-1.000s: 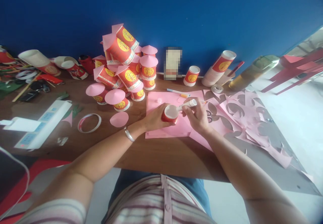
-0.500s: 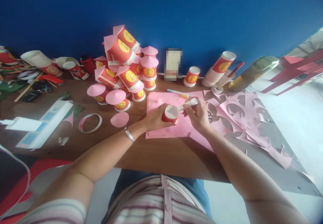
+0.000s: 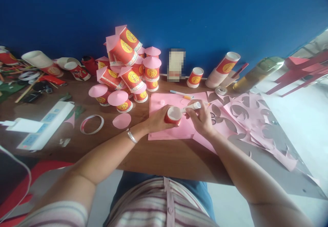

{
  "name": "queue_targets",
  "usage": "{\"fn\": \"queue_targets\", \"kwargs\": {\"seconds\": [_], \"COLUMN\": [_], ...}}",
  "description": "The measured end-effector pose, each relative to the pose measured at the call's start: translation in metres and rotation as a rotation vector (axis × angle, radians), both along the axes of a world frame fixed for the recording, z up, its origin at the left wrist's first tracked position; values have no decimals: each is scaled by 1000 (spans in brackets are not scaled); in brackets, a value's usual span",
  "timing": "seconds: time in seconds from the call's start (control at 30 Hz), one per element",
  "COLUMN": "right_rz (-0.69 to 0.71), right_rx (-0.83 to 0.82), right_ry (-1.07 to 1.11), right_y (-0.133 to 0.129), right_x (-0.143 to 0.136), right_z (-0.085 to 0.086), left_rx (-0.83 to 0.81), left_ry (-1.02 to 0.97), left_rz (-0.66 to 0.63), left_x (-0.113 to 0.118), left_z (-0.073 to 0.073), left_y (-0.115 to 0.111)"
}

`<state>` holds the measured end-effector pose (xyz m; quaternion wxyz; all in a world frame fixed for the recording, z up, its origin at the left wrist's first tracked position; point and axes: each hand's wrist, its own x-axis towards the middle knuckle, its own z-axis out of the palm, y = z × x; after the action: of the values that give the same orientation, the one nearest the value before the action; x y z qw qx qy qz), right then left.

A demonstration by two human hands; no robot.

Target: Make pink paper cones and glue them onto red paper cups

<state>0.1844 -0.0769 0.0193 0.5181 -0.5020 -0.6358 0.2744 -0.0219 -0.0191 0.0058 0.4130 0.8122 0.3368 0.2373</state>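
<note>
My left hand is wrapped round a red paper cup, its pale round end facing up. In my right hand is a white glue stick, its tip at the cup's right rim. Both hands are above pink paper sheets on the table. Left of them a pink paper disc lies near several red cups with pink cone tops, among them one cup at the front of the pile.
Pink paper scraps cover the right side. A lone cup, stacked cups and a bottle stand at the back. A tape roll and a power strip lie on the left.
The glue stick is tilted slightly lower in my right hand. My left hand and the cup have hardly moved.
</note>
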Motion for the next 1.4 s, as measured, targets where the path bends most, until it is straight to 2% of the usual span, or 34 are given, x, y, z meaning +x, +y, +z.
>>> {"fn": "queue_targets", "kwargs": {"seconds": [0.27, 0.43, 0.67, 0.8, 0.97, 1.13, 1.27, 1.4], "right_rz": [-44, -90, -56, -67, -94, -126, -125, -123], "right_rx": [-15, 66, 121, 82, -36, -87, -128, -147], "right_ry": [-64, -31, -167, -134, 101, 323, 368, 374], "right_y": [0, -2, -6, -3, 8, 19, 20, 21], "right_x": [2, 1, 1, 2, 6, 10, 12, 13], "right_z": [-2, -3, 2, 2, -8, -14, -14, -14], "left_rx": [32, 19, 5, 36, 226, 427, 613, 723], "left_ry": [-9, 6, 9, 2, -127, -192, -226, -215], "left_rz": [-5, 7, 24, 8, -49, -30, -7, 24], "left_x": [-3, -2, -1, -2, -4, -6, -8, -10], "left_z": [-5, -3, -1, -6, -14, -16, -16, -17], "left_y": [0, 0, -1, 1, 6, 7, 8, 8]}}
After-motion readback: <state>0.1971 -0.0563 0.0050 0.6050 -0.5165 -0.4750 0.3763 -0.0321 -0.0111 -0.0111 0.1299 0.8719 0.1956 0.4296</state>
